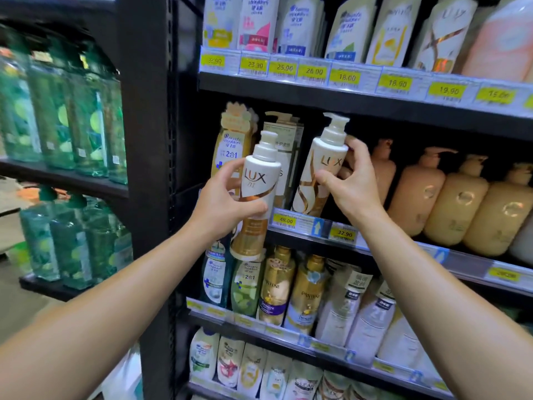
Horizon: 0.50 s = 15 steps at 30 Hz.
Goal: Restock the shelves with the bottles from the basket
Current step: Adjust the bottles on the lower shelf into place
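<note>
My left hand (223, 202) grips a white and gold pump bottle (255, 197) around its middle, holding it upright in front of the shelf edge. My right hand (350, 180) holds a second white and gold pump bottle (317, 168) by its shoulder; that bottle stands slightly tilted on the middle shelf (389, 249), just behind the price strip. The two bottles are side by side, a small gap apart. The basket is out of view.
Tan pump bottles (458, 200) fill the middle shelf right of my right hand. A yellow bottle (227, 145) and a boxed bottle (284, 157) stand behind the left one. Refill pouches (346, 27) sit above, shampoo bottles (288, 287) below. Green bottles (66, 111) fill the left rack.
</note>
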Available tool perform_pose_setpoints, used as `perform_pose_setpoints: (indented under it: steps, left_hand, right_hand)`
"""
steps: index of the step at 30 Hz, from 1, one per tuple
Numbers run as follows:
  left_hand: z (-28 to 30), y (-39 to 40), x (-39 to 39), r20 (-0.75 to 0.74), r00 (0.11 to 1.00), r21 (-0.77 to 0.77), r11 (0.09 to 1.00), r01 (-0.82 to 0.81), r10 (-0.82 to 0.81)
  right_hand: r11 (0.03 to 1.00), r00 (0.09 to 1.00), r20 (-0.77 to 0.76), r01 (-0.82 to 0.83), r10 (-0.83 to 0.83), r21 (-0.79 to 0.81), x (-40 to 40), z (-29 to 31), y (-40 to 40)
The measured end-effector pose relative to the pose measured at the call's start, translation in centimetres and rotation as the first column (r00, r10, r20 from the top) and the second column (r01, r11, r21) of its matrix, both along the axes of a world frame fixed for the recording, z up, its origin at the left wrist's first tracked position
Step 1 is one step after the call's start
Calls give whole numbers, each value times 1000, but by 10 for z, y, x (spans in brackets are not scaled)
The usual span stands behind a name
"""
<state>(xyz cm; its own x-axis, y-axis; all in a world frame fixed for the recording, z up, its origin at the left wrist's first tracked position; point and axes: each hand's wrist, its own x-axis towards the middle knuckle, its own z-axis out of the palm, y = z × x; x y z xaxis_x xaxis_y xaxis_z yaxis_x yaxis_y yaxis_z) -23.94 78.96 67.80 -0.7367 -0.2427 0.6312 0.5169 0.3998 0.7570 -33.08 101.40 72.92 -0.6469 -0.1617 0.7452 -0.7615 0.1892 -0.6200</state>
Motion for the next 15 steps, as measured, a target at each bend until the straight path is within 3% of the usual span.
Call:
perform_pose_setpoints:
  steps: [10, 15]
  left_hand:
    - [5, -9, -14, -32, 997, 14, 998, 67, -67]
    - [3, -14, -14, -30, 998, 9, 998, 63, -63]
  right_hand:
    - [999, 990, 138, 40, -38, -13, -25, 0, -14]
    - [972, 962, 198, 152, -187, 181, -14, -11, -11]
